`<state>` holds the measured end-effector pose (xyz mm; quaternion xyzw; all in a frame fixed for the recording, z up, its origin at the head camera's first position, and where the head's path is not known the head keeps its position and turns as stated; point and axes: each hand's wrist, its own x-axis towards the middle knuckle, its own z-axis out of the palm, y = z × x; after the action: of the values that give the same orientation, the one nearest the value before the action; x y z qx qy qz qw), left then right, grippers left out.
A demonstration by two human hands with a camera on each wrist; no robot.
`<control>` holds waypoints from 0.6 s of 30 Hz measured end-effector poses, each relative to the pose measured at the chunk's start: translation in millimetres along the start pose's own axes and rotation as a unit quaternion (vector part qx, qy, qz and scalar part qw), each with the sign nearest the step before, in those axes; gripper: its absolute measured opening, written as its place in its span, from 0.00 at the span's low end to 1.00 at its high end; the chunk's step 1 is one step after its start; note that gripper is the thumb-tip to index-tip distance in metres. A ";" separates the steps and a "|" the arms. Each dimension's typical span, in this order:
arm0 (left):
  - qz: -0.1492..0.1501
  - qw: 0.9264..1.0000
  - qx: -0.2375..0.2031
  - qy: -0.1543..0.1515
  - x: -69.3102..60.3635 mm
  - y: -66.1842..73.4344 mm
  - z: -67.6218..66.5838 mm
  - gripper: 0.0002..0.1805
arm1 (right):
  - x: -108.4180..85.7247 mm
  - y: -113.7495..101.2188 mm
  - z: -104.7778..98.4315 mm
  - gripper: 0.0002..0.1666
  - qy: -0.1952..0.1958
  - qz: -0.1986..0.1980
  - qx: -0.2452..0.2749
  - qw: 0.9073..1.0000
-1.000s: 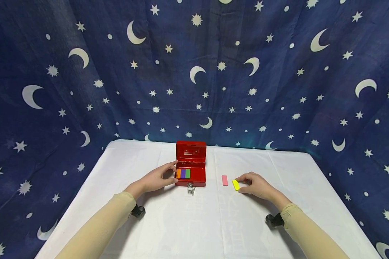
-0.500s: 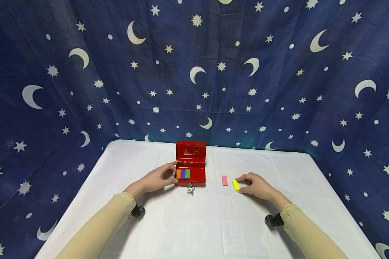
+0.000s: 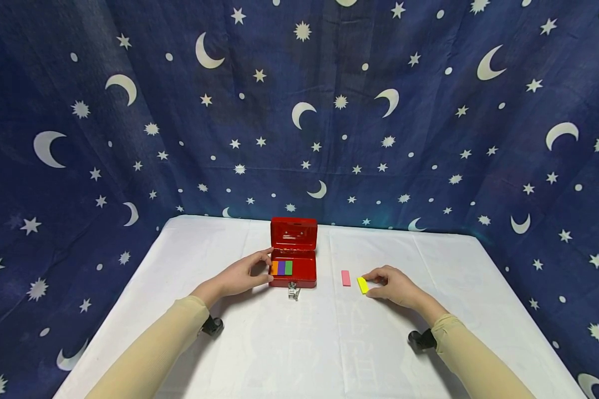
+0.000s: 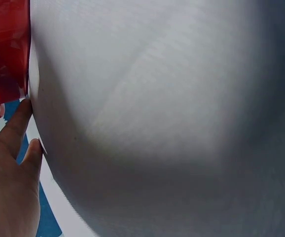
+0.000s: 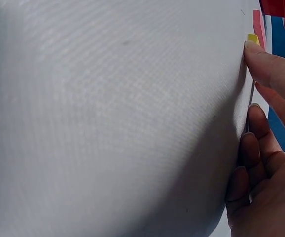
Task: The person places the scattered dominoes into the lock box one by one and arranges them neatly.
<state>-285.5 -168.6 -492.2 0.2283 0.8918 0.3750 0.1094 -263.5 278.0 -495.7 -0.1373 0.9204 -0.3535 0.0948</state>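
A red metal cash box (image 3: 306, 282) stands with its lid raised in the head view. Inside, at the left end, orange (image 3: 274, 268), purple (image 3: 282, 268) and green (image 3: 288, 268) blocks lie side by side. My left hand (image 3: 239, 272) holds the box's left end, thumb at the front corner and fingers toward the back. To the right, my right hand (image 3: 396, 287) pinches a yellow block (image 3: 363, 285) on the white cloth between thumb and fingers. In the right wrist view, only one end of the yellow block (image 5: 252, 37) shows past the thumb.
A pink block (image 3: 346, 278) lies between the box and the yellow block. A silver latch (image 3: 293, 291) hangs off the box's front. White cloth (image 3: 299, 343) covers the table, and a dark blue curtain with moons and stars (image 3: 259, 122) rises behind and at both sides.
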 end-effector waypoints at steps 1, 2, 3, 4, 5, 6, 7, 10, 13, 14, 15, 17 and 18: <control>-0.001 1.000 -0.001 0.000 0.0 0.0 -0.1 0.17 | 0.1 -0.2 0.1 0.25 0.001 0.000 -0.002 1.000; 0.000 1.000 -0.002 0.000 0.0 -0.1 0.0 0.17 | 0.1 -0.4 0.5 0.25 0.003 0.002 -0.004 1.000; -0.001 1.000 -0.003 0.000 -0.1 0.0 -0.1 0.17 | -0.1 -1.0 0.8 0.25 0.005 0.003 -0.006 1.000; -0.003 1.000 -0.004 0.000 -0.1 0.1 -0.1 0.17 | -0.2 -1.4 1.0 0.25 0.006 0.004 -0.009 1.000; -0.004 1.000 -0.003 0.000 -0.1 0.3 -0.1 0.17 | -0.4 -1.9 1.4 0.25 0.007 0.005 -0.012 1.000; -0.005 1.000 -0.005 -0.001 -0.2 0.4 -0.1 0.17 | -0.6 -2.3 1.6 0.25 0.008 0.005 -0.015 1.000; -0.005 1.000 -0.005 -0.001 -0.3 0.6 0.0 0.17 | -0.7 -2.6 2.0 0.25 0.010 0.006 -0.017 1.000; -0.010 1.000 -0.007 -0.003 -0.3 1.1 0.1 0.16 | -0.8 -2.8 2.9 0.25 0.014 0.006 -0.013 1.000; -0.007 1.000 -0.009 -0.004 -0.1 1.2 0.4 0.15 | -0.1 -2.2 2.9 0.26 0.024 0.005 0.003 1.000; -0.008 1.000 -0.010 -0.003 0.1 1.2 0.4 0.15 | 0.3 -2.0 2.5 0.26 0.028 0.004 0.010 1.000; -0.009 1.000 -0.009 -0.003 0.2 1.0 0.4 0.15 | 0.7 -2.1 2.1 0.26 0.032 0.002 0.015 0.999; -0.008 1.000 -0.007 -0.001 0.6 1.0 0.2 0.15 | 2.2 -2.9 0.6 0.26 0.039 -0.001 0.021 0.999; -0.010 1.000 -0.006 -0.001 0.6 1.2 -0.1 0.15 | 3.0 -3.9 -0.2 0.26 0.042 -0.001 0.021 0.999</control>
<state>-285.7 -167.6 -491.3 0.2188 0.8916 0.3792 0.1155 -265.6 274.5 -493.1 -0.1212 0.9157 -0.3785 0.0586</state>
